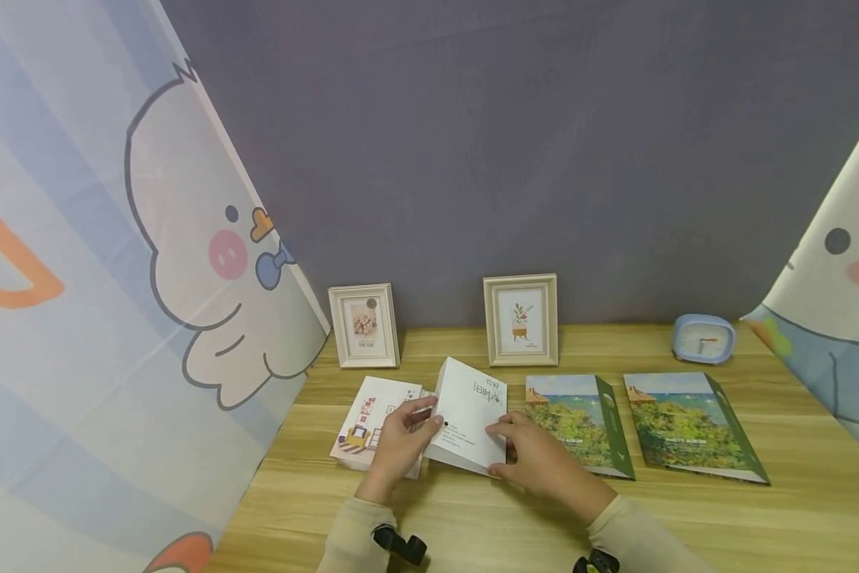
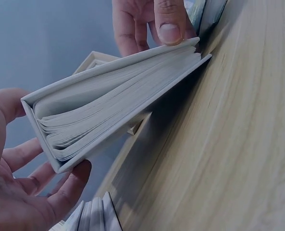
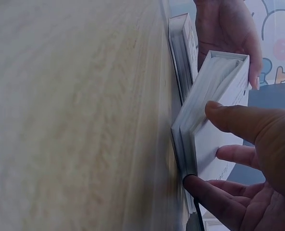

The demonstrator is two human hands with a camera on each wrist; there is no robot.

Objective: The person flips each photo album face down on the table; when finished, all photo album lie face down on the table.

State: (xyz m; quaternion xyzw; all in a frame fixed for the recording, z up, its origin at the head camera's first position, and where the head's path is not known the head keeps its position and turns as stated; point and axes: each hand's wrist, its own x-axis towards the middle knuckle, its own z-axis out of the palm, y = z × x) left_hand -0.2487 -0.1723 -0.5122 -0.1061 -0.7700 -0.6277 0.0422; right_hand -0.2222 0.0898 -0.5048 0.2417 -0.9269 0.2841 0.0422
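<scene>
A thick white photo album [image 1: 475, 410], with dark lettering on its cover, is held tilted above the table between both hands. My left hand [image 1: 398, 439] grips its spine side, thumb on the cover and fingers curled round the spine. At the opposite, opening edge, my right hand [image 1: 536, 455] holds the covers, its thumb at the edge in the right wrist view. The album's white pages [image 2: 99, 108] show fanned between the covers in the left wrist view. Left of it lies a second white album [image 1: 361, 414] with a coloured furniture drawing, partly covered by my left hand.
Two green landscape photo albums [image 1: 565, 418] [image 1: 687, 426] lie to the right, covers slightly raised. Two picture frames, a left one [image 1: 365, 326] and a middle one [image 1: 521, 320], stand at the back. A blue clock [image 1: 703, 338] stands back right, before a grey curtain [image 1: 472, 159].
</scene>
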